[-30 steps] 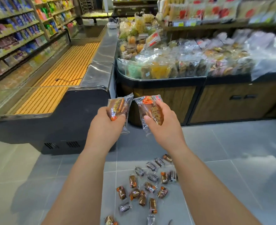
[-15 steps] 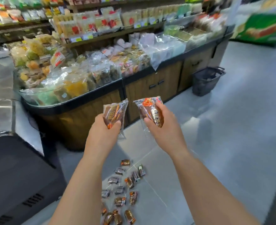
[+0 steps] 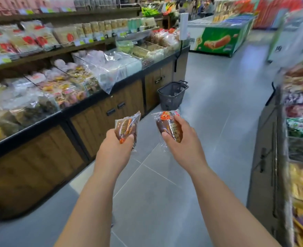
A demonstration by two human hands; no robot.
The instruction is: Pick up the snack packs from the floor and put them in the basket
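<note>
While both arms reach forward over the grey tiled floor (image 3: 209,139), the left hand (image 3: 114,149) grips one snack pack (image 3: 127,128) and the right hand (image 3: 182,143) grips another snack pack (image 3: 168,124). Ahead, the dark basket (image 3: 173,94) stands on the floor just beside a wooden display counter (image 3: 97,125) heaped with bagged goods. On the right stands another stocked display (image 3: 300,139); a green freezer (image 3: 218,41) stands farther down the aisle.

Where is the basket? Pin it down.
Head view: the dark basket stands on the floor up the aisle, slightly right of centre, beside the wooden counter's far end, beyond the snack pack in the right hand.
</note>
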